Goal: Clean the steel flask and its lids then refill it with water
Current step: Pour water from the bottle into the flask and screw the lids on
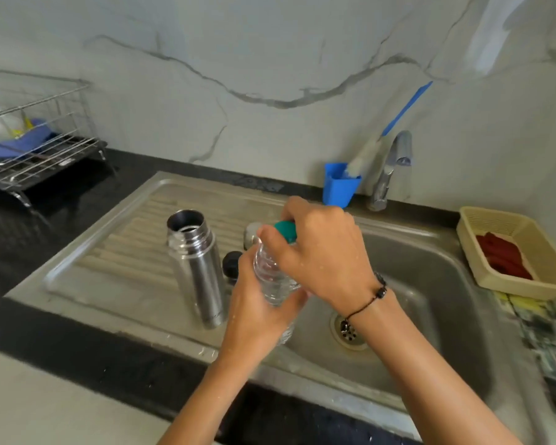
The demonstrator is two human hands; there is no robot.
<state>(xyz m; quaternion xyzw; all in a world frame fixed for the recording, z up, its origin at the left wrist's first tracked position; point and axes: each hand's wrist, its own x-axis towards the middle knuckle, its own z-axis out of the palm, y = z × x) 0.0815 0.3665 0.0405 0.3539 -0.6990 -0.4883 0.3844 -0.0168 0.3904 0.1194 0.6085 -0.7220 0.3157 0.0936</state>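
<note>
Marble-look wall w/ grey veins behind, black desk point(87, 200) running along it, steel sink point(430, 284) w/ ribbed drainboard point(135, 239) set into it. Steel flask point(196, 268) stands upright on the drainboard, near its right edge by the basin, mouth uncapped. Just right of the flask a black lid point(232, 263) sits on the drainboard; a steel cap point(251, 234) behind it, partly hidden by the hands.

Left hand point(257, 313) is wrapped round the body of a clear plastic water bottle point(270, 277), held tilted over the basin's left edge. Right hand point(321, 252) is clenched on the bottle's teal cap point(286, 229), fingers curled over it; looks like a twisting grip.

Judgement: cleaning seems done (flask and lids laid out, hands wet w/ droplets), so the step in hand is the refill, starting w/ getting the bottle's cap off. Can't tell whether the cap is loose yet.

Next move calls for: finish unscrewing, park the cap, then bring the bottle's neck over the flask's mouth and tip slowly. Flask mouth is narrow and it stands free on a ribbed surface, so it prob needs steadying w/ one hand while pouring. Soft bottle will squeeze under grip, so water may surge.

Elsewhere: tap point(389, 168) at the sink's back edge, blue holder point(339, 184) w/ bottle brush point(395, 123) beside it, beige basket point(507, 226) at the desk's right edge, wire dish rack point(39, 149) at far left
</note>
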